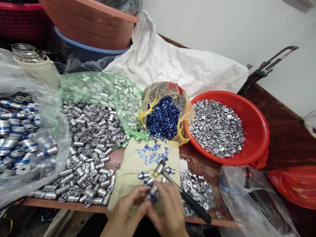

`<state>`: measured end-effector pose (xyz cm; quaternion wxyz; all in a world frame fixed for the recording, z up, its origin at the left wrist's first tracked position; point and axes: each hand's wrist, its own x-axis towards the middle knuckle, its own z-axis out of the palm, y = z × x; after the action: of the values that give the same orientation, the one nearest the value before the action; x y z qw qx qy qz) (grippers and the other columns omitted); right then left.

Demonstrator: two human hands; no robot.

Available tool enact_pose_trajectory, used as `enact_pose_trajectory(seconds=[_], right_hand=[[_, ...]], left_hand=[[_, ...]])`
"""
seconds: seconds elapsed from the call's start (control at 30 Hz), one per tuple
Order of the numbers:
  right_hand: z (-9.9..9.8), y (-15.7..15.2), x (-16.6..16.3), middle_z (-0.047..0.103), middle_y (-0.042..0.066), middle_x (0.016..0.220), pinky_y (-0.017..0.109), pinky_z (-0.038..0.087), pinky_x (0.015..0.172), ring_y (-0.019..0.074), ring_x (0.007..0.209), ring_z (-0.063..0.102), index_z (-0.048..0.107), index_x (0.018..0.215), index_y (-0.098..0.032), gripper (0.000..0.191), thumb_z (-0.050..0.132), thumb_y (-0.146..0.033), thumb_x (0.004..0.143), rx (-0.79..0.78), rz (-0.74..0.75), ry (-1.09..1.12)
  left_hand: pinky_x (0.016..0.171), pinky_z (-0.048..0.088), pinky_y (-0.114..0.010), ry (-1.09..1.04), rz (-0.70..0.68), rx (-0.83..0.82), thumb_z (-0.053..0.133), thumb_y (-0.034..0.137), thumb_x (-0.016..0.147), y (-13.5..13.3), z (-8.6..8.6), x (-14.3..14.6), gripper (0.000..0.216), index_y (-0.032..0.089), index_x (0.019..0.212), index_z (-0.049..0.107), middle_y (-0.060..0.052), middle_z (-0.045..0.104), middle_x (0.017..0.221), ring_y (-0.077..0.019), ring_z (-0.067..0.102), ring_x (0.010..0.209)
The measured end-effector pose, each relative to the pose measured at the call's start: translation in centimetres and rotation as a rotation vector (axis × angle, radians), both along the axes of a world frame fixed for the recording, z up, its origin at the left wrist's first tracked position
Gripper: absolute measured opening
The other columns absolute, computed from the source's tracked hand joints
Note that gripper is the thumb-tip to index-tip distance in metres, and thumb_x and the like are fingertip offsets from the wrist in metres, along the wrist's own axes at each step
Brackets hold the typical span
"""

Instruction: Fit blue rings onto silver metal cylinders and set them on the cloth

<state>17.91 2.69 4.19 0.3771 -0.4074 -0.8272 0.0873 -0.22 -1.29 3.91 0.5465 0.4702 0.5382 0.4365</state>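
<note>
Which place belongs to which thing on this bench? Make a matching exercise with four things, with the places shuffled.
Things:
1 blue rings
2 silver discs
3 hammer
4 silver-and-blue part

Places:
A in the red basin
B pinched between the left hand and right hand
C in the yellow bag
D head resting on the cloth

Pairs: 1-C, 2-A, 3-D, 4-B
</note>
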Motion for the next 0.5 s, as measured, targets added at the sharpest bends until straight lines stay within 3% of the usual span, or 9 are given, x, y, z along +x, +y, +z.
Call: enact_pose_trajectory(seconds=[0.1,0.13,0.17,0.3,0.5], right_hand=[[-0.7,3.4,3.1,0.067,0.013,0.109,0.045,0.053,0.085,0.0295,0.101,0.059,0.059,0.128,-0.018,0.035,0.065,-0.027,0.094,-0.086,-0.252,-0.081],[-0.9,4.5,4.0,0.067,0.012,0.107,0.046,0.052,0.084,0.0301,0.098,0.059,0.062,0.123,-0.019,0.032,0.065,-0.032,0.095,-0.119,-0.276,-0.130],[-1.0,5.4,4.7,0.067,0.011,0.106,0.047,0.052,0.083,0.0300,0.097,0.059,0.063,0.122,-0.019,0.032,0.066,-0.036,0.094,-0.160,-0.277,-0.164],[-0.5,7.2,4.6,0.066,0.010,0.107,0.046,0.050,0.086,0.0300,0.099,0.057,0.064,0.122,-0.020,0.033,0.064,-0.040,0.095,-0.196,-0.259,-0.228],[1.7,11.8,-1.4,0.063,0.007,0.099,0.038,0.049,0.085,0.0251,0.097,0.058,0.067,0.103,-0.020,0.014,0.054,-0.019,0.100,-0.187,-0.132,-0.288]], left_hand=[[0.093,0.053,-0.041,0.771,0.194,0.243,0.048,0.042,0.099,2.7,0.0,-3.7,0.037,0.023,0.128,0.062,-0.012,0.071,0.123,-0.0298,0.066,0.107],[0.093,0.051,-0.046,1.073,0.214,0.229,0.043,0.037,0.101,4.0,0.1,-5.3,0.035,0.021,0.124,0.063,-0.014,0.071,0.120,-0.0326,0.064,0.108],[0.090,0.049,-0.051,1.174,0.228,0.214,0.044,0.032,0.100,5.4,0.1,-6.7,0.033,0.016,0.119,0.065,-0.018,0.070,0.115,-0.0375,0.061,0.105],[0.082,0.046,-0.051,1.313,0.181,0.215,0.051,0.029,0.096,9.4,0.0,-9.5,0.027,0.013,0.108,0.069,-0.019,0.069,0.102,-0.0411,0.058,0.099],[0.083,0.045,-0.046,1.332,0.193,0.234,0.051,0.028,0.096,10.4,-0.7,-8.7,0.021,0.016,0.099,0.068,-0.014,0.069,0.096,-0.0365,0.057,0.099]])
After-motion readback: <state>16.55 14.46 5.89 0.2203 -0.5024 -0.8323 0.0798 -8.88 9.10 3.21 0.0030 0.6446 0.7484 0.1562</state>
